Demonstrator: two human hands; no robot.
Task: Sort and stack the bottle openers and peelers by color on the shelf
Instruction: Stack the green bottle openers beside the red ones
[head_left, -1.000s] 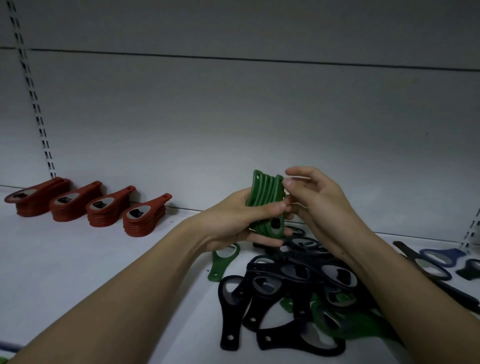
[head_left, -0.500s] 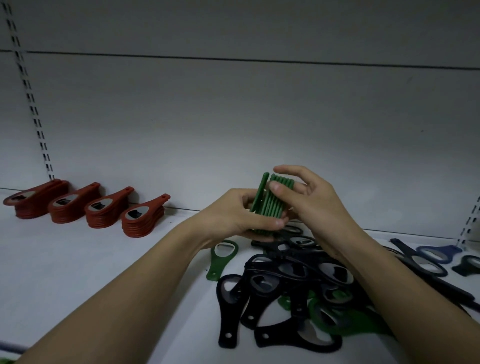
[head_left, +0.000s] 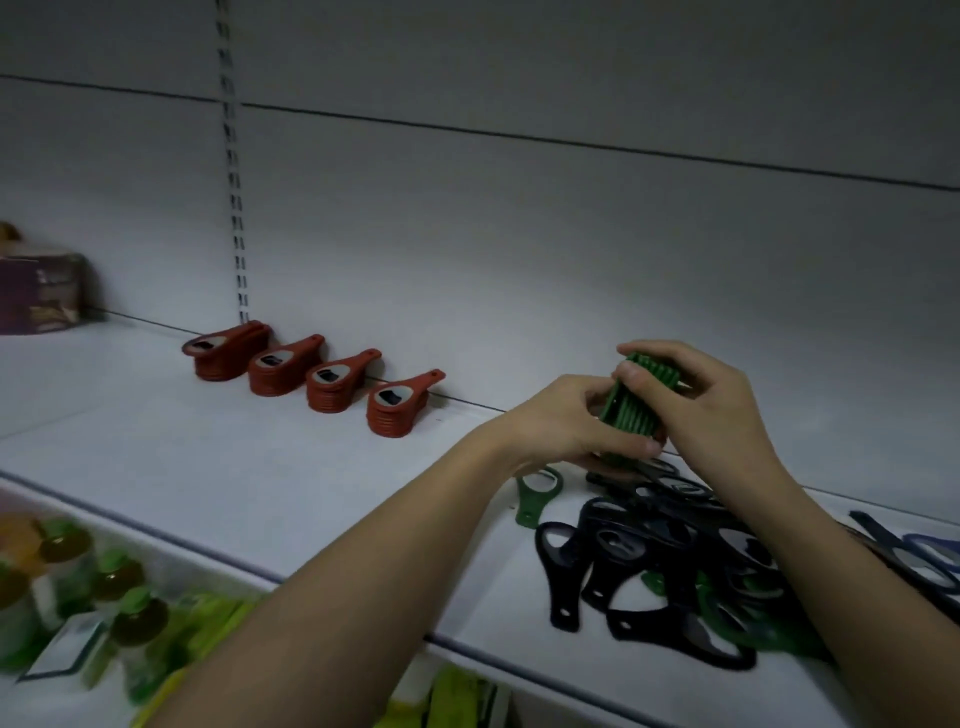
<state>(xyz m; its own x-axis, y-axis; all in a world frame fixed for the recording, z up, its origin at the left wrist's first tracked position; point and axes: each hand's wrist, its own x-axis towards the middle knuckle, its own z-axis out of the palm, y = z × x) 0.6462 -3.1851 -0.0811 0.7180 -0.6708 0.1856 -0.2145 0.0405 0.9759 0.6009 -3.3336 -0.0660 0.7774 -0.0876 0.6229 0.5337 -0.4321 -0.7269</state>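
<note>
A stack of green bottle openers (head_left: 636, 402) is held on edge above the white shelf (head_left: 208, 467). My left hand (head_left: 566, 421) grips the stack from the left and below. My right hand (head_left: 696, 395) presses on it from the right and top. Beneath them lies a loose pile of black openers (head_left: 644, 551) with green ones mixed in, and a single green opener (head_left: 537, 493) lies flat at the pile's left. Several stacks of red openers (head_left: 317, 376) stand in a row along the back wall to the left.
A dark box (head_left: 39, 291) stands at the far left of the shelf. Blue and black openers (head_left: 930, 556) lie at the right edge. Below the shelf's front lip are bottles with green caps (head_left: 104, 587) and yellow-green packs. A slotted upright (head_left: 234, 171) runs up the back wall.
The view has swung left and down, showing the lower shelf and the dark box. My hands have squared the green stack together and my right hand now covers its top.
</note>
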